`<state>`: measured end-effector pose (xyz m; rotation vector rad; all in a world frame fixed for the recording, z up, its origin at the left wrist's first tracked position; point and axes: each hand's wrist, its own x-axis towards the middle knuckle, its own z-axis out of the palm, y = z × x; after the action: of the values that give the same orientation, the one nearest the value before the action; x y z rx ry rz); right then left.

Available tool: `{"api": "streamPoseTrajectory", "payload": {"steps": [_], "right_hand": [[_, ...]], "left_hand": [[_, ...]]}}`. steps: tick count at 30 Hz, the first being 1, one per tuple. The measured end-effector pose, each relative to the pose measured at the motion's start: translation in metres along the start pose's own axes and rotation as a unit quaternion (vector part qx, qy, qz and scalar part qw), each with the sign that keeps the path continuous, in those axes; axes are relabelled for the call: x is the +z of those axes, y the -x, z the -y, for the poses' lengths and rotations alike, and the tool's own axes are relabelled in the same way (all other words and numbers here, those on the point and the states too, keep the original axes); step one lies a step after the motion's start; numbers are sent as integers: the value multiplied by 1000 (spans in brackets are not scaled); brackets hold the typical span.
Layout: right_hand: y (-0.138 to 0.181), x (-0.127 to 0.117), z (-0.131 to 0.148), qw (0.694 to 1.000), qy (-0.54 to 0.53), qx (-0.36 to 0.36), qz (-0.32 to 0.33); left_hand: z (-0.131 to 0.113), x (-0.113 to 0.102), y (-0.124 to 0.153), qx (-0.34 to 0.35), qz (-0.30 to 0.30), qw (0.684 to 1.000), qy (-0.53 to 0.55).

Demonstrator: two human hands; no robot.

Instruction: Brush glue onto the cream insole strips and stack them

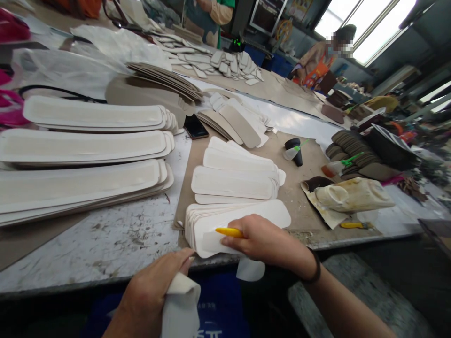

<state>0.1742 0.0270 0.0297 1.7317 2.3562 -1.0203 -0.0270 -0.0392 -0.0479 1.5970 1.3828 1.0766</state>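
Dark phone (196,126), crumpled clear plastic (121,47), and, farther off, orange-aproned co-worker (318,68) below bright windows (382,28).

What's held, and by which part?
Left hand: white strip, near its upper end. Right hand: yellow tapered tool, pointed end protruding, gripped part hidden; translucent piece below, cannot tell.

Bare table (141,239) lies along the near edge, left of centre, and continues as a lane between the long stacks (81,183) on the left and the short stacks (232,183) in the middle; a phone (196,126) obstructs its far end. A second opening lies on the brown sheet (299,206), between the short stacks and the jug (355,195) towards the right; a bottle (291,153) stands beyond. The brush (352,225) obstructs the near edge beside the jug. The right hand (257,237), over the nearest short stack, blocks passage there; the left hand (151,279) obstructs the near edge.
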Motion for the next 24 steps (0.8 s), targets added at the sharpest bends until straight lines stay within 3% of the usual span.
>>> {"api": "streamPoseTrajectory", "payload": {"steps": [4,6,11,24], "right_hand": [[-20,-5,3,989,108,26,97],[-24,-6,3,983,145,31,111],[-29,-3,6,976,188,13,106],[-29,6,11,972,223,5,74]], "left_hand": [[18,2,2,77,31,994,-69],[23,1,3,119,57,985,-109],[21,-2,-1,172,109,962,-180],[28,-6,-7,232,143,932,-238]]}}
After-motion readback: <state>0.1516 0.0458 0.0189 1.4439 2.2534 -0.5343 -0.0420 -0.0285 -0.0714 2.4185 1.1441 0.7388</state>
